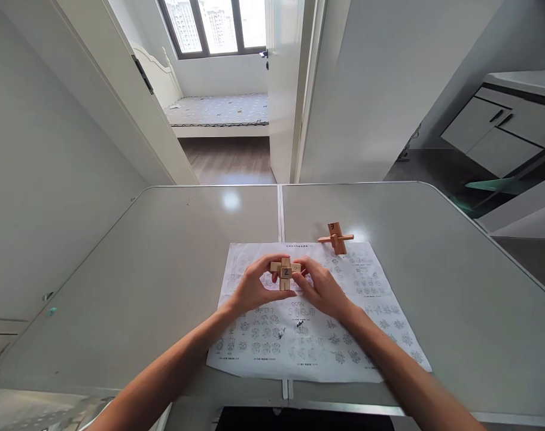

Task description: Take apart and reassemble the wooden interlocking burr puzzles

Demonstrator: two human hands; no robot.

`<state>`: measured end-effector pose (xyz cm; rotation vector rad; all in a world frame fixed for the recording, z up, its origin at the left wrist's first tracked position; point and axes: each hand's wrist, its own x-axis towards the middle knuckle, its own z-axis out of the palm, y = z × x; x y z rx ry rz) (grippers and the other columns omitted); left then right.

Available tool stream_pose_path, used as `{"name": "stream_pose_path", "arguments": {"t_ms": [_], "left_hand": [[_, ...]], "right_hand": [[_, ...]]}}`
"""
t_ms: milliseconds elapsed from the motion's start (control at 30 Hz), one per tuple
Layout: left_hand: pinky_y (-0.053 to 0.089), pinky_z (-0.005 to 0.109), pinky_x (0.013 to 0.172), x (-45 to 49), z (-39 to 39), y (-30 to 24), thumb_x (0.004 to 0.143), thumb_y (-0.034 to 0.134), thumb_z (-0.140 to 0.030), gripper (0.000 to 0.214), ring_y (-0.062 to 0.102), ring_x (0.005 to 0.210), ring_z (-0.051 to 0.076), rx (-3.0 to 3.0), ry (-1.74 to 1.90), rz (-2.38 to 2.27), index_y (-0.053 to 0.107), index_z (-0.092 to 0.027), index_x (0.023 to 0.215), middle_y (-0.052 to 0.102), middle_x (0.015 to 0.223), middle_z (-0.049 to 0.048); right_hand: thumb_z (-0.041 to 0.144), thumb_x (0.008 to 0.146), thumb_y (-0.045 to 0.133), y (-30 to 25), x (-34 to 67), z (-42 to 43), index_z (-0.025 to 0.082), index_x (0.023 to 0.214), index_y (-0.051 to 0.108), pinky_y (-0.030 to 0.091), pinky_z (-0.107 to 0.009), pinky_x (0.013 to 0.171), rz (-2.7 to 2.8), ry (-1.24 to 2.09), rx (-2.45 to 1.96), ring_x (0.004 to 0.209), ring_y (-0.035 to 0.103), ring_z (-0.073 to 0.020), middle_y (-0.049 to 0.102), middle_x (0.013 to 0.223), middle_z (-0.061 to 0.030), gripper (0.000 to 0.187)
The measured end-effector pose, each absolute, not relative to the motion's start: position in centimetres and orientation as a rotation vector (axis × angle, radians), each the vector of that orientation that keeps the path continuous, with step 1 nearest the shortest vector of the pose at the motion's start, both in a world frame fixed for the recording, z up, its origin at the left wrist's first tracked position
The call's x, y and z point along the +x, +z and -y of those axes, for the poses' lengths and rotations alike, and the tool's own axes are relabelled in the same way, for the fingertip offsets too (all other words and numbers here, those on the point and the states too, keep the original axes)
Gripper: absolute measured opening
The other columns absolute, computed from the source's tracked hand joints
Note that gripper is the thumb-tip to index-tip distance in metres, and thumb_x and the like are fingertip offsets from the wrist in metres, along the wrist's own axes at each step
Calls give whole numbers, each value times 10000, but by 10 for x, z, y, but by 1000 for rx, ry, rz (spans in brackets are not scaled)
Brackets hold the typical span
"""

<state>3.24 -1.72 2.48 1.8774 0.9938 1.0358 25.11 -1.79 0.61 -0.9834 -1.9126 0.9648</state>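
We had a pale wooden puzzle between both hands, in front of us and over a large printed sheet. Its short square bars crossed one another, and the block facing us bore a dark mark like a Z or a 2. Our left hand was curved around the left side of the puzzle, holding it, with a finger along the top and the thumb stretched out below. Our right hand was drawn in narrow, its fingertips gripping the bar on the right side. Some fingertips were hidden behind the wood.

The creased sheet lay across the seam of the grey surface, covered in rows of small diagrams too fine for us to read. Two dark patches showed near its middle; we could not tell whether they were tears or ink. At its far edge, to the right of our hands and well apart from them, sat a reddish wooden puzzle, a marked flat bar crossed by a thin rod. Beyond the surface, we saw an open door, a bed and a window.
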Motion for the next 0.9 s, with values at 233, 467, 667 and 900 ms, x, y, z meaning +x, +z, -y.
{"name": "stream_pose_path", "arguments": {"t_ms": [233,467,667,900], "left_hand": [[612,386,871,32,17,26,715,960,-440,681,682,988,242,1737,993,-859,686,-241,1306,647,1207,120],[586,400,916,29,15,24,720,963,-415,703,660,1073,265,1914,1052,-881,663,-289,1343,664,1226,105],[573,365,824,28,17,32,744,951,-414,663,631,894,200,2096,1127,-944,652,-278,1320,670,1174,77],[573,372,856,25,12,26,761,939,-437,763,649,918,202,2023,1041,-967,585,-295,1422,654,1238,89]], "right_hand": [[533,1104,431,7,255,18,246,817,508,398,-312,589,2009,890,-975,602,439,-170,536,740,-4,413],[724,1038,430,11,244,23,252,714,425,322,-297,549,1720,1384,-950,548,365,-147,447,620,33,572],[725,1052,351,16,237,23,273,707,296,238,-261,422,1561,1762,-900,433,257,-100,232,607,90,571],[719,1019,492,36,248,34,223,650,427,357,-275,519,1310,1921,-958,452,432,-99,411,568,56,621]]}}
